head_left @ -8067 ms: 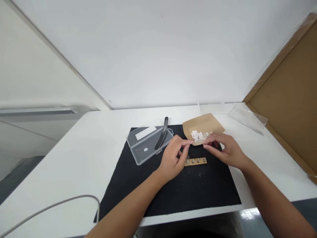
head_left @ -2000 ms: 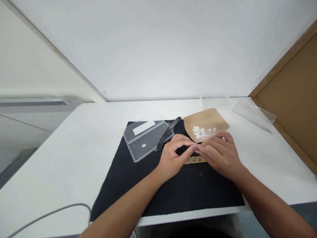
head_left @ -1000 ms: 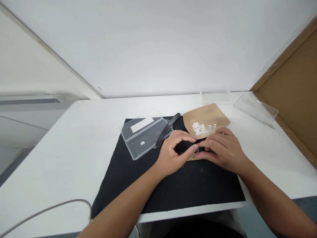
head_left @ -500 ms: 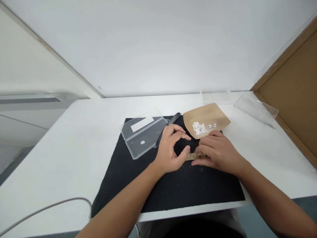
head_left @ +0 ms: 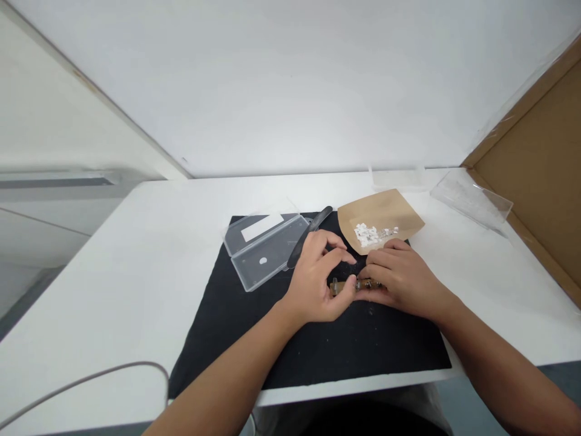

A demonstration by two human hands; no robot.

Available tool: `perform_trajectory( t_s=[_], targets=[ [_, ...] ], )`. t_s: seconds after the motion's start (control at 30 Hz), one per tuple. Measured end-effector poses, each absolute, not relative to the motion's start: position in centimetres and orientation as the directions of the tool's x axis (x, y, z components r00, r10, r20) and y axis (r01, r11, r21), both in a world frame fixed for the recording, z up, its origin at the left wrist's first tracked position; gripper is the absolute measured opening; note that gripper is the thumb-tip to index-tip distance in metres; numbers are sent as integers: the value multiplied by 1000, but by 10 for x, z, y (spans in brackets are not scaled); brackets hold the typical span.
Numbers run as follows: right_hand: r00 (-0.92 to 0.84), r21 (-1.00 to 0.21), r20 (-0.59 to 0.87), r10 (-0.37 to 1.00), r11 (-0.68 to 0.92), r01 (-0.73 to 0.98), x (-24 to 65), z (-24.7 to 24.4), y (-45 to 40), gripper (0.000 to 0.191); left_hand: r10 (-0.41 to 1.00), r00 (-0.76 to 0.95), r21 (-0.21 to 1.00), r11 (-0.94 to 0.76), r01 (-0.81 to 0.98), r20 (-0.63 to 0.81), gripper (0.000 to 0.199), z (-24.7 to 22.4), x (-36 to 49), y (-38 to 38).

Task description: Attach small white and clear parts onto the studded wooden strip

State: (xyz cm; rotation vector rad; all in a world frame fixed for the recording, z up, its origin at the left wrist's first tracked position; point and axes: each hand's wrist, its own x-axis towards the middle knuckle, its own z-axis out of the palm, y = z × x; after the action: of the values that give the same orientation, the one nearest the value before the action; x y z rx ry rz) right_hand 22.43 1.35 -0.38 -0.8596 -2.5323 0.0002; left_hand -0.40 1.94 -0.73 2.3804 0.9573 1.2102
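Note:
A narrow tan strip with small metallic and clear parts (head_left: 336, 287) lies low over the black mat (head_left: 313, 354). My right hand (head_left: 399, 278) has its fingers closed around the strip's right part. My left hand (head_left: 320, 278) is at the left part, thumb near the strip, with its fingers curved and apart. Behind my right hand a brown paper sheet (head_left: 381, 209) bears a pile of small white pieces (head_left: 367, 235). Left of my left hand sits an open clear plastic case (head_left: 261, 260), with a dark flat tool (head_left: 323, 219) across its right end.
Clear plastic pieces (head_left: 472, 200) stand at the back right of the white table (head_left: 122, 290), beside a cardboard panel (head_left: 540, 157). A grey cable (head_left: 113, 367) curves over the front left. A white wall (head_left: 290, 91) rises behind.
My left hand has moved slightly right and down, its thumb now over the strip. More of the strip's left end shows behind the thumb. My right hand has barely moved.

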Motion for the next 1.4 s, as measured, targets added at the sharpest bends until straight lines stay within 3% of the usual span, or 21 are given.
perform_trajectory(
  t_s=[0.27, 0.5, 0.63, 0.7, 0.9, 1.13, 1.27, 1.4],
  targets=[
    [-688, -173, 438, 579, 805, 568, 224, -5, 14, 33, 752, 175, 637, -638, 432, 635, 43, -11, -1, 18],
    [-687, -182, 416, 595, 795, 579, 225, -5, 13, 35, 745, 168, 624, -641, 448, 645, 43, -14, 0, 21],
    [-676, -277, 410, 613, 789, 548, 228, -4, 13, 38, 751, 154, 630, -631, 453, 642, 41, -15, -1, 22],
    [-666, -325, 399, 631, 776, 541, 228, -2, 13, 30, 750, 148, 628, -630, 457, 645, 41, -15, -1, 22],
    [-686, -383, 351, 637, 767, 516, 224, 1, 12, 27, 751, 107, 622, -609, 493, 651, 34, -15, -1, 24],
    [-628, -379, 357, 692, 721, 580, 241, 12, 17, 23, 801, 144, 448, -463, 765, 582, 14, -20, -9, 36],
    [-456, -354, 391, 799, 588, 727, 276, 22, 22, 27, 831, 120, 314, -334, 889, 543, 22, -28, -15, 44],
    [-275, -354, 323, 906, 385, 852, 311, 22, 27, 21, 836, 100, 204, -245, 948, 539, 32, -31, -21, 48]
  ],
)
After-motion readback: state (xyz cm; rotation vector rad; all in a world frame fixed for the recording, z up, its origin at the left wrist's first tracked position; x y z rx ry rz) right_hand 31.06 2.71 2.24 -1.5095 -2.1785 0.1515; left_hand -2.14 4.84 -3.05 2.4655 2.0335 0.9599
